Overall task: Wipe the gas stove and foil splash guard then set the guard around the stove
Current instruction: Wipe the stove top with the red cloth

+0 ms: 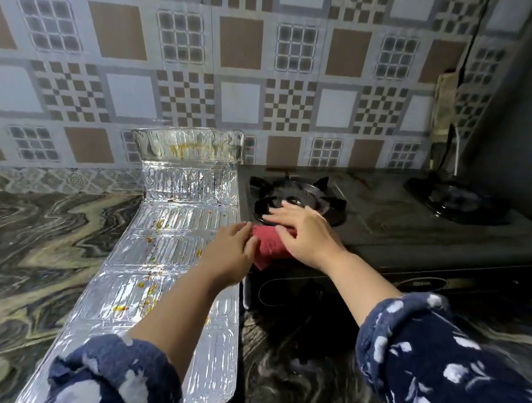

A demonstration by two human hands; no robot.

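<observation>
Both hands meet at the near left corner of the black two-burner gas stove (395,226), over a red woven cleaning cloth (270,245). The right hand (303,234) lies palm down on the cloth with its fingers (281,214) spread flat and loosely extended, their tips reaching over the rim of the black round left burner (294,199); it presses on the cloth and does not grip it. The left hand (230,253) comes in from the other side, fingers (249,242) slightly curled and together, their tips touching the cloth's left edge; whether they pinch it cannot be told. Just left of those fingers, running from below the left wrist back to the wall, lies the long silver embossed foil splash guard (173,241), flat on the marbled grey-and-cream stone counter (27,237) and touching the stove's left side. Its far panel is bent upward against the patterned brown-and-grey tiled wall (238,68). Yellow and dark food spots fleck the foil. Beyond the right fingers, well apart, sits the stove's right burner (459,200). Both forearms wear dark blue sleeves with white petal prints (456,366).
</observation>
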